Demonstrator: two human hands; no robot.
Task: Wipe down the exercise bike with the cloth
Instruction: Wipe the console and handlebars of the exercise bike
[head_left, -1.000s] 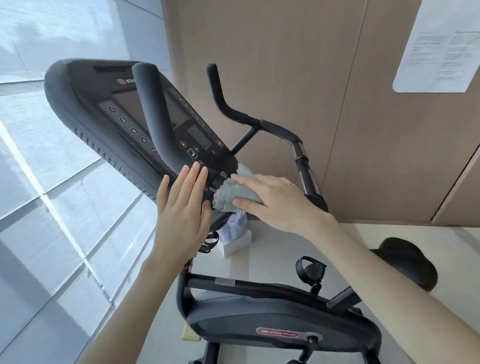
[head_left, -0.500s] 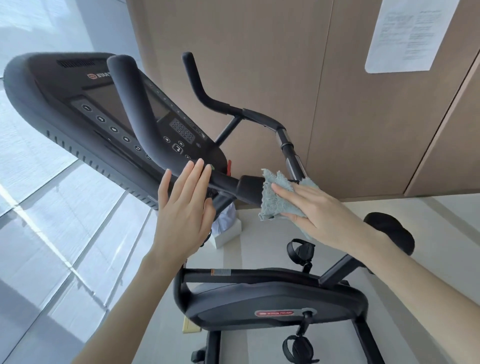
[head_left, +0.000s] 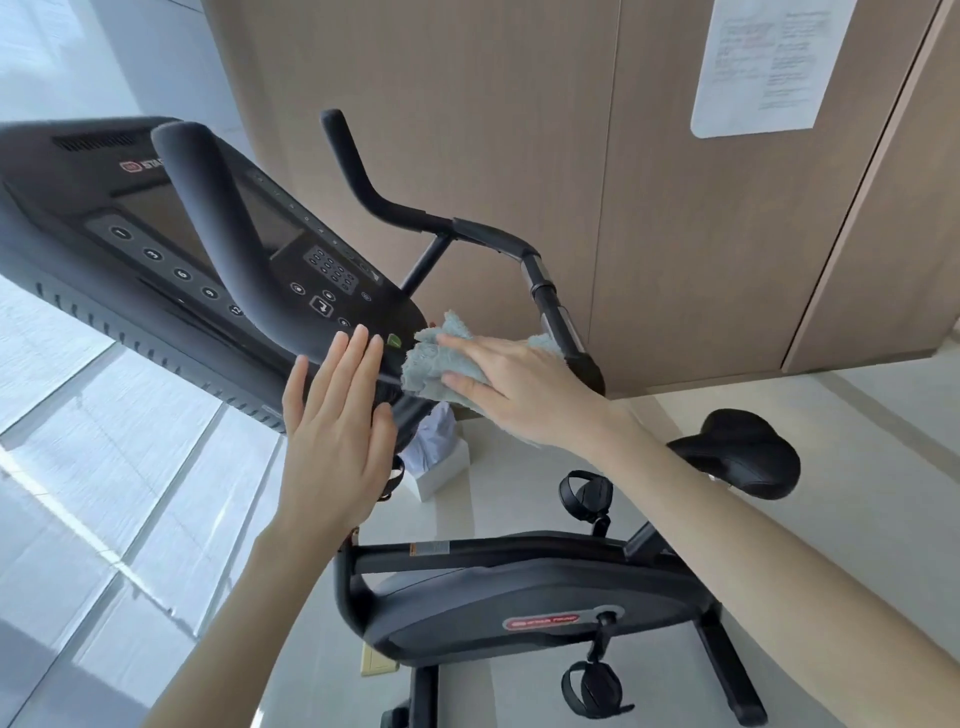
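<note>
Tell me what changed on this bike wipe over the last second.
The right hand slid the cloth right toward the far handlebar, then back left to the console's lower corner by the green button, pressing it throughout. The left hand stayed flat against the near handlebar.

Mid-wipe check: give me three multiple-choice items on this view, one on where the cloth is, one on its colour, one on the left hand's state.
1. Where is the cloth? A on the seat; B at the console's lower corner under the right hand; C on the floor.
2. What colour is it? A red; B yellow; C light blue.
3. How is the left hand? A flat, fingers straight, beside the near handlebar; B gripping the cloth; C curled round a pedal.
Answers: 1 B, the right hand presses it there; 2 C, its pile is pale blue; 3 A, its fingers lie straight, holding nothing.
</note>
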